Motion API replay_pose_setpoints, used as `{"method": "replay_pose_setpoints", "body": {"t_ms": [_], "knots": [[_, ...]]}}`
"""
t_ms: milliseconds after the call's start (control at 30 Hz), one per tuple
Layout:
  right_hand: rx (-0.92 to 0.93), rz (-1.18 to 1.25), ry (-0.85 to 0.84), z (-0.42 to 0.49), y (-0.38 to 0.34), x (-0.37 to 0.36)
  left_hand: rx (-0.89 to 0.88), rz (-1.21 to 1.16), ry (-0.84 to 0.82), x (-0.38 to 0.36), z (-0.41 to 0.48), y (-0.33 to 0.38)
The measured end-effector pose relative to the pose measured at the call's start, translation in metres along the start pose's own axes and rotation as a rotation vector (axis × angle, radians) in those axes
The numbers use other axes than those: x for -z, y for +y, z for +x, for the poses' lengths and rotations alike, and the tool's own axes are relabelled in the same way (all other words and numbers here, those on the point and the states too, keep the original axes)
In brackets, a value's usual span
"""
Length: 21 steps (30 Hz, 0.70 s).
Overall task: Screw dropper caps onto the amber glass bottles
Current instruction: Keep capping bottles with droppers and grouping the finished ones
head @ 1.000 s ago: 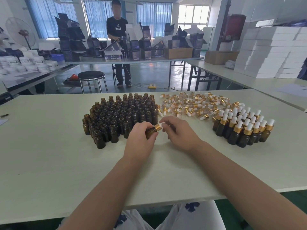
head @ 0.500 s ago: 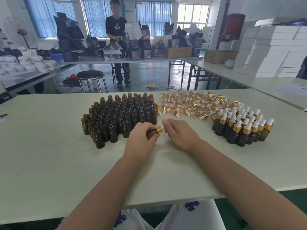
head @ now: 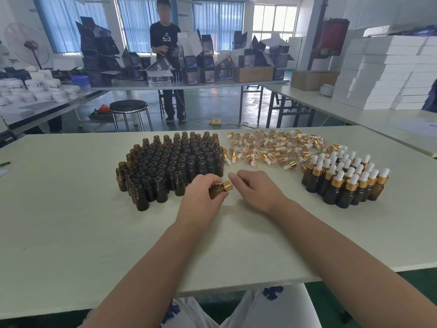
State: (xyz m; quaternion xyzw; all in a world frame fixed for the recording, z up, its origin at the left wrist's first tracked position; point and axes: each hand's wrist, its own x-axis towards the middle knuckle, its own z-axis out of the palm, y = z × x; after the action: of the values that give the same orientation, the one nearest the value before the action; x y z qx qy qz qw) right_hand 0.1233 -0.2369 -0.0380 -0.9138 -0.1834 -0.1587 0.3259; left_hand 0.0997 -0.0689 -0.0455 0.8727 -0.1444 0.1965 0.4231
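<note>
The left hand [head: 201, 195] grips a small round amber glass bottle [head: 216, 191], tilted just above the smooth pale tabletop [head: 71, 221]. Its shiny gold dropper cap [head: 227, 185] points toward the right hand [head: 256, 189], whose curled fingers hide whether it grips anything.

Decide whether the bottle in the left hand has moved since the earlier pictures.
No: the held bottle stays just in front of the uncapped bottles, as before.
</note>
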Motion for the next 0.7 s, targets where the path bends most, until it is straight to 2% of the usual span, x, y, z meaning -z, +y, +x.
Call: {"method": "replay_pose_setpoints", "body": {"t_ms": [167,500,700], "knots": [[0.002,-0.013,-0.003,0.0001,-0.0006,0.0001,-0.024,0.014,-0.015,0.0008,0.0001,-0.0007],[0.036,0.188,0.006,0.0000,-0.0005,-0.0007,-0.009,0.033,-0.018,0.0016,0.0003,-0.0005],[0.053,0.213,0.014,0.0007,-0.0029,0.0053,-0.002,0.002,-0.041,0.0014,0.0001,0.0003]]}}
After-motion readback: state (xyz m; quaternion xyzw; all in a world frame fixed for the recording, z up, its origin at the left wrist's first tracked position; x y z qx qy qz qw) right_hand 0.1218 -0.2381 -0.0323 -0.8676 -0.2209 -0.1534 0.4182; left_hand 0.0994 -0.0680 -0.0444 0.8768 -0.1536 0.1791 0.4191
